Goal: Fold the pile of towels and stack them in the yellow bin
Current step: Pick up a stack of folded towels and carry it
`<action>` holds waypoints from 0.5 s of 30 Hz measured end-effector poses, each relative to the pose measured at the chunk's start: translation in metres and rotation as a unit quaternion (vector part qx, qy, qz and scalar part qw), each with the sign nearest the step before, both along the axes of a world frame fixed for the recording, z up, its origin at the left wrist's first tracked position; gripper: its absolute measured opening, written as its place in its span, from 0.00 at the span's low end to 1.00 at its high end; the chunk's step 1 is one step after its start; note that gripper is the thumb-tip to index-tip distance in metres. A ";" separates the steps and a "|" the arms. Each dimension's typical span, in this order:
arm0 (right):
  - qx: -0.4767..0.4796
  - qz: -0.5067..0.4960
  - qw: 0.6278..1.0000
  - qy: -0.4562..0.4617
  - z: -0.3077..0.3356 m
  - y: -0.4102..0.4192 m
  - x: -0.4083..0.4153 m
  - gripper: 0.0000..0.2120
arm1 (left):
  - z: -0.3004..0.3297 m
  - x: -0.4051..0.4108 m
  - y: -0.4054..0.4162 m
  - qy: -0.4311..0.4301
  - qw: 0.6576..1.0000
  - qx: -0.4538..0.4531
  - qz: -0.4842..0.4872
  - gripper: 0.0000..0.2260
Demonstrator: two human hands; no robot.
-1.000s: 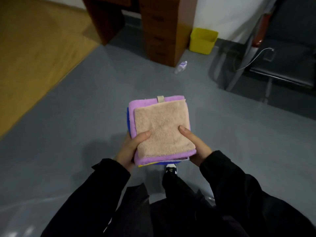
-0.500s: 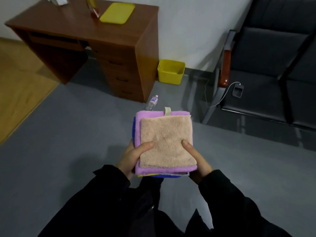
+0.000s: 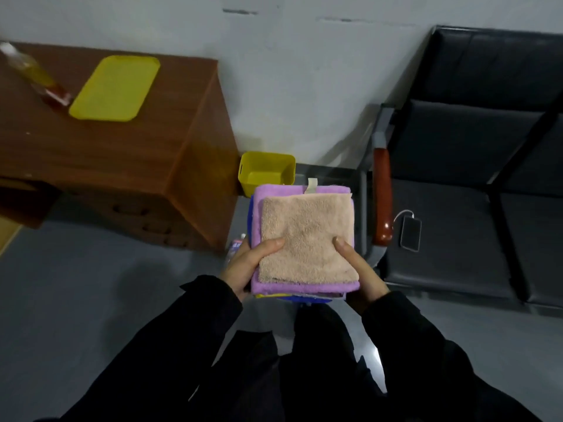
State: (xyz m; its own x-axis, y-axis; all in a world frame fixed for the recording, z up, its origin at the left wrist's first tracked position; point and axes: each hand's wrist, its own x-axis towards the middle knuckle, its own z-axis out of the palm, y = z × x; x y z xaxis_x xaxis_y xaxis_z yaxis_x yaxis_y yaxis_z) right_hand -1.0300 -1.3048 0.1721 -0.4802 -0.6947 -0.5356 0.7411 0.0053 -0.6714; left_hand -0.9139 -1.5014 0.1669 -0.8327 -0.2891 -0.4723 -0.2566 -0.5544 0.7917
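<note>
I carry a stack of folded towels (image 3: 304, 239) in front of me, a beige one on top, a purple one under it, blue and yellow edges showing below. My left hand (image 3: 246, 263) grips the stack's left side with the thumb on the beige towel. My right hand (image 3: 359, 269) grips the right side, thumb on top too. The yellow bin (image 3: 266, 170) stands on the floor just beyond the stack, against the wall beside the desk, and looks empty inside.
A brown wooden desk (image 3: 122, 153) fills the left, with a yellow tray (image 3: 115, 86) and a bottle (image 3: 36, 77) on it. Black seats (image 3: 457, 178) with a red armrest (image 3: 382, 196) and a phone (image 3: 410, 233) stand on the right. A plastic bottle (image 3: 234, 246) lies on the grey floor.
I have walked closer to the yellow bin with the stack in both hands. The bin, desk and seats appear larger and nearer; my grip is unchanged.
</note>
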 end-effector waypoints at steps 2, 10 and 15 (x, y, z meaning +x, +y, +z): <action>0.012 0.003 1.000 0.007 -0.017 -0.038 -0.065 0.32 | -0.018 -0.062 -0.036 -0.014 1.000 -0.006 0.013 0.24; 0.074 0.034 0.996 0.040 -0.161 -0.227 -0.332 0.44 | -0.145 -0.308 -0.197 -0.113 0.986 0.004 0.123 0.27; 0.089 0.049 0.995 0.002 -0.251 -0.315 -0.412 0.31 | -0.240 -0.383 -0.278 -0.177 0.962 0.038 0.204 0.32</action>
